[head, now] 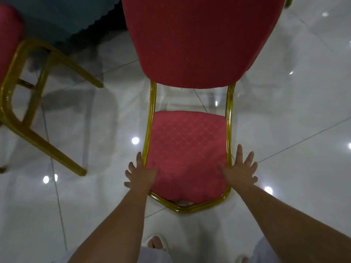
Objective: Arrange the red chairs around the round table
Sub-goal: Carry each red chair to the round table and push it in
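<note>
A red chair with a gold frame stands right in front of me. Its padded back (pixel 187 147) is nearest to me and its wide seat (pixel 193 42) points toward the round table (pixel 62 18), which wears a teal cloth at the top left. My left hand (pixel 139 174) lies against the left edge of the chair back, fingers straight and spread. On the right edge, my right hand (pixel 242 168) is spread the same way. Both thumbs lie on the red padding. Neither hand curls round the frame.
A second red chair (pixel 9 35) with gold legs (pixel 38 118) stands at the left, next to the table. The floor (pixel 294 111) is glossy white tile with light reflections. My feet in white slippers (pixel 155 242) show at the bottom. A bit of gold frame (pixel 289 0) peeks in at the top right.
</note>
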The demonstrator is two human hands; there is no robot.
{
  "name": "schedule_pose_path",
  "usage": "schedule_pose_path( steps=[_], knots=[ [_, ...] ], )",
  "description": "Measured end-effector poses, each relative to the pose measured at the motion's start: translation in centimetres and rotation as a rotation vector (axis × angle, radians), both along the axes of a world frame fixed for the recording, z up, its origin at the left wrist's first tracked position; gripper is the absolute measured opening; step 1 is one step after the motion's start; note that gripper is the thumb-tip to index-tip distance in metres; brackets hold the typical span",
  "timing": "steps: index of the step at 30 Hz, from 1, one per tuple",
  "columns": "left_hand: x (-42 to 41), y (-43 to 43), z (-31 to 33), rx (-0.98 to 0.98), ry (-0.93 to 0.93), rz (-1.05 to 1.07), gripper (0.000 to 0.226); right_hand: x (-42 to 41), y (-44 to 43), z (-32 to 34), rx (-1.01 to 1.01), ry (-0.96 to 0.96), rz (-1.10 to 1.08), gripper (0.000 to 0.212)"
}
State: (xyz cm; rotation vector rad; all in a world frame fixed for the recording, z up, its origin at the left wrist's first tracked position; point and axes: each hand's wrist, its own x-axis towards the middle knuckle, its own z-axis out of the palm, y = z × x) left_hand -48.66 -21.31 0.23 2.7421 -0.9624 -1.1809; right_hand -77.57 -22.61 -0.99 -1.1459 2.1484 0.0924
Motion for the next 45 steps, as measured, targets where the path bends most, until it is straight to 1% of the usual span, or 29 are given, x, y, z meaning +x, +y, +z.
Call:
schedule_pose_path(
  steps=[2,5,6,8,9,10,11,12,13,14,16,17,19,20,21,23,25,28,31,33,35,40,42,43,44,45],
  knots=[
    [0.4,-0.9,-4.0,-0.048,-0.005,0.053,0.088,0.5,-2.0,-3.7,-0.009,-0.060,-0.055,0.109],
    [1.1,0.2,-9.4,-0.080,-0.034,0.027,0.097,1.1,-1.3,-9.0,-0.021,-0.113,-0.173,0.116],
    [1.2,0.7,-10.6,-0.084,0.003,0.072,0.100,1.4,-0.7,-10.2,-0.036,-0.130,-0.242,0.115],
    [1.6,1.8,-11.5,-0.129,0.142,0.199,0.104,1.8,0.7,-11.2,-0.088,-0.204,-0.368,0.111],
    [2.0,2.0,-11.3,-0.169,0.228,0.221,0.101,1.5,1.0,-11.1,-0.126,-0.268,-0.412,0.107],
    [2.6,2.0,-10.9,-0.198,0.306,0.229,0.091,0.8,1.0,-10.8,-0.159,-0.356,-0.453,0.101],
    [3.3,2.1,-10.3,-0.202,0.381,0.247,0.076,-0.1,0.8,-10.2,-0.164,-0.450,-0.495,0.093],
    [3.9,2.3,-9.4,-0.171,0.469,0.267,0.062,-1.0,0.6,-9.6,-0.152,-0.539,-0.534,0.083],
    [4.3,2.5,-8.4,-0.102,0.527,0.262,0.055,-1.9,0.6,-9.0,-0.135,-0.595,-0.565,0.074],
    [4.3,2.8,-7.6,-0.021,0.548,0.243,0.055,-2.5,0.6,-8.5,-0.124,-0.616,-0.581,0.065],
    [4.1,3.0,-6.4,0.064,0.550,0.151,0.061,-2.8,1.0,-7.6,-0.117,-0.617,-0.550,0.053],
    [4.1,3.0,-5.9,0.088,0.540,0.095,0.069,-2.6,1.4,-7.3,-0.130,-0.625,-0.546,0.049],
    [4.2,2.9,-4.4,0.185,0.540,-0.014,0.093,-2.3,2.3,-6.1,-0.180,-0.635,-0.547,0.046],
    [4.4,2.9,-3.5,0.227,0.544,-0.045,0.101,-2.3,2.6,-5.2,-0.194,-0.629,-0.538,0.045],
    [4.6,3.0,-2.3,0.246,0.532,-0.066,0.105,-2.5,2.9,-4.0,-0.189,-0.620,-0.534,0.046],
    [5.0,3.5,1.3,0.257,0.511,-0.074,0.103,-2.8,3.6,-0.1,-0.148,-0.602,-0.504,0.053],
    [5.3,4.1,5.9,0.250,0.492,-0.061,0.095,-3.0,4.2,4.9,-0.112,-0.586,-0.467,0.064],
    [5.8,4.8,14.1,0.282,0.490,-0.086,0.082,-3.2,4.4,13.6,-0.077,-0.545,-0.407,0.076],
    [6.1,6.2,22.6,0.235,0.471,-0.075,0.074,-3.3,4.2,22.5,-0.004,-0.514,-0.297,0.079],
    [6.3,7.6,28.7,0.191,0.446,0.022,0.069,-3.4,4.2,29.1,0.045,-0.510,-0.246,0.077],
    [6.4,8.7,35.3,0.156,0.470,0.138,0.062,-3.8,4.3,35.8,0.079,-0.505,-0.222,0.076],
    [5.3,9.5,53.3,0.083,0.563,0.261,0.032,-5.5,3.4,53.2,0.105,-0.543,-0.208,0.068],
    [4.4,9.1,59.3,0.027,0.577,0.299,0.015,-6.4,2.6,59.5,0.054,-0.531,-0.207,0.064],
    [3.8,8.7,61.8,-0.013,0.572,0.313,0.006,-7.0,2.0,62.4,0.004,-0.525,-0.202,0.058],
    [3.2,8.2,63.9,-0.054,0.564,0.317,0.005,-7.5,1.5,64.9,-0.051,-0.527,-0.197,0.050],
    [2.5,7.7,65.7,-0.104,0.554,0.323,0.012,-7.9,0.8,67.1,-0.108,-0.542,-0.194,0.042]
  ],
)
